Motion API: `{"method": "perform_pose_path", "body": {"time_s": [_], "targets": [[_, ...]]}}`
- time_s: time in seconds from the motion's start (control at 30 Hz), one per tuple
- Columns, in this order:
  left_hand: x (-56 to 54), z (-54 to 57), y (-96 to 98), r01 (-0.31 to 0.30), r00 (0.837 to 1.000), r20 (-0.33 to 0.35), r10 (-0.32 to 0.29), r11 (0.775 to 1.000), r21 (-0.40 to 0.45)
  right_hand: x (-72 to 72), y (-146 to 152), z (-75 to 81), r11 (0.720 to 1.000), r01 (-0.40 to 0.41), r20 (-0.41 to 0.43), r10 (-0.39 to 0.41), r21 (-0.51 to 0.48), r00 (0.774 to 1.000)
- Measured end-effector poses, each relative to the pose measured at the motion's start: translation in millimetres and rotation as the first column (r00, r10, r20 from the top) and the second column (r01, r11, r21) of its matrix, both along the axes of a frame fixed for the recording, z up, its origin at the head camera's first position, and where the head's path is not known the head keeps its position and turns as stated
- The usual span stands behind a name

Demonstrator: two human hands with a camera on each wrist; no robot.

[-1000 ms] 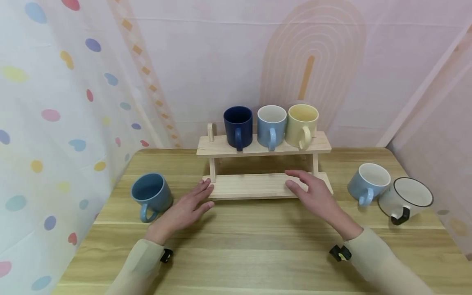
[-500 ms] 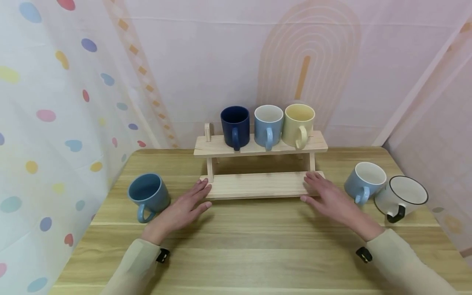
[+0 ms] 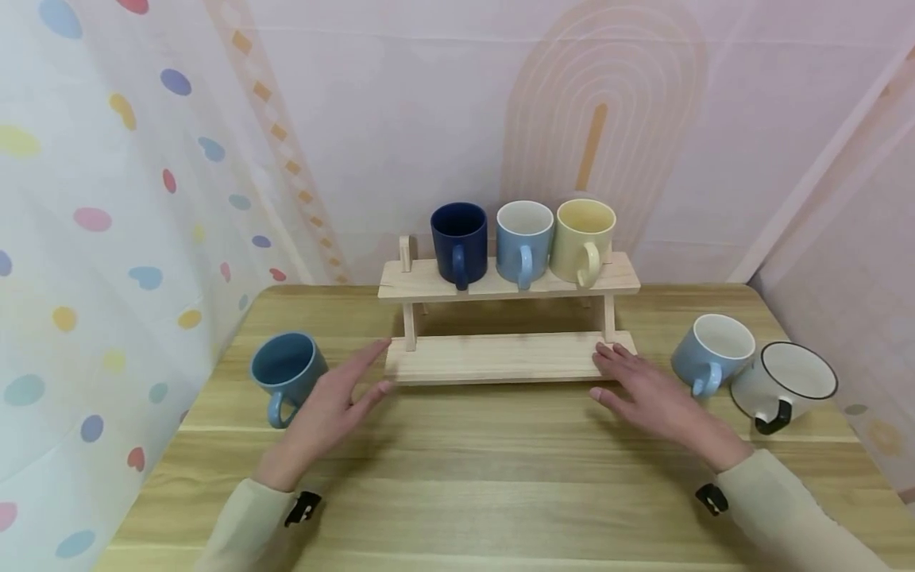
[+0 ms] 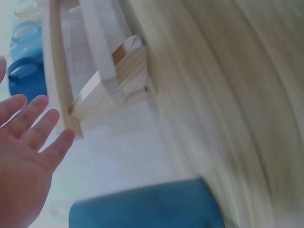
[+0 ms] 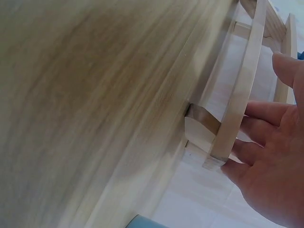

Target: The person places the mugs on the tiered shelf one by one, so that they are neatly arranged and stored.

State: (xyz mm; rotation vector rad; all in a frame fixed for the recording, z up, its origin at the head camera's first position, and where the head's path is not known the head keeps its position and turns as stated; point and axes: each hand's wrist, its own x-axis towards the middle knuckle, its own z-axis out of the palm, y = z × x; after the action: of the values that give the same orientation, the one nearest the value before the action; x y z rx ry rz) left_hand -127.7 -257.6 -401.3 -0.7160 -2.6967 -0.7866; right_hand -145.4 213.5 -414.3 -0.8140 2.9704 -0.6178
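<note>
A two-tier wooden rack (image 3: 493, 357) stands mid-table. On its upper shelf are a dark blue mug (image 3: 460, 246), a light blue mug (image 3: 524, 242) with a white inside and a yellow mug (image 3: 582, 238), handles toward me. My left hand (image 3: 325, 417) is at the rack's left end with fingers extended, beside a teal mug (image 3: 296, 373); the left wrist view shows its fingers (image 4: 35, 126) spread and holding nothing. At the right end of the lower shelf, my right hand (image 3: 650, 401) has its fingers extended, fingertips right at the board in the right wrist view.
To the right on the table (image 3: 486, 492) stand another light blue mug (image 3: 713, 357) and a white mug (image 3: 782, 389) with a black rim and handle. A patterned curtain (image 3: 415, 119) hangs behind and along the sides.
My right hand has moved right from above the lower shelf to its right end. More recently, my left hand has drawn back slightly left from the rack. The mugs keep their places.
</note>
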Motion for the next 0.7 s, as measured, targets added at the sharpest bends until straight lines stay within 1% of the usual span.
{"method": "perform_pose_path", "body": {"time_s": [0.07,0.17,0.23,0.3,0.33,0.4,0.57,0.63,0.7], "targets": [[4.0,2.9,-5.2,-0.015,0.997,-0.079,0.018,0.999,0.041,0.0,0,0.2,1.000,-0.001,0.002,0.001,-0.008,1.000],[9.0,5.2,-14.4,-0.004,0.979,-0.201,0.032,0.991,0.136,0.4,1,-0.1,1.000,-0.001,0.010,0.001,-0.018,1.000],[12.3,6.6,-20.4,0.014,0.966,-0.254,0.041,0.978,0.209,1.0,1,-0.3,1.000,-0.004,0.012,0.004,-0.024,1.000],[15.7,7.4,-26.8,0.025,0.957,-0.286,0.057,0.961,0.275,1.8,2,-0.4,1.000,-0.005,0.014,0.005,-0.028,1.000],[17.8,7.6,-30.0,0.023,0.953,-0.295,0.071,0.953,0.303,2.0,3,-0.6,1.000,-0.005,0.013,0.006,-0.030,1.000],[22.5,7.5,-36.8,-0.006,0.952,-0.287,0.109,0.941,0.338,2.6,4,-0.8,0.999,-0.004,0.014,0.005,-0.035,1.000],[34.6,4.3,-55.3,-0.107,0.949,-0.234,0.212,0.914,0.392,2.3,5,-1.5,0.999,-0.001,0.019,0.002,-0.042,1.000],[38.9,2.6,-61.7,-0.126,0.944,-0.227,0.238,0.900,0.418,1.6,4,-1.8,0.999,-0.002,0.024,0.003,-0.043,1.000],[43.3,1.4,-67.8,-0.143,0.945,-0.203,0.255,0.884,0.444,1.2,4,-1.7,0.999,-0.002,0.036,0.003,-0.046,0.999]]}}
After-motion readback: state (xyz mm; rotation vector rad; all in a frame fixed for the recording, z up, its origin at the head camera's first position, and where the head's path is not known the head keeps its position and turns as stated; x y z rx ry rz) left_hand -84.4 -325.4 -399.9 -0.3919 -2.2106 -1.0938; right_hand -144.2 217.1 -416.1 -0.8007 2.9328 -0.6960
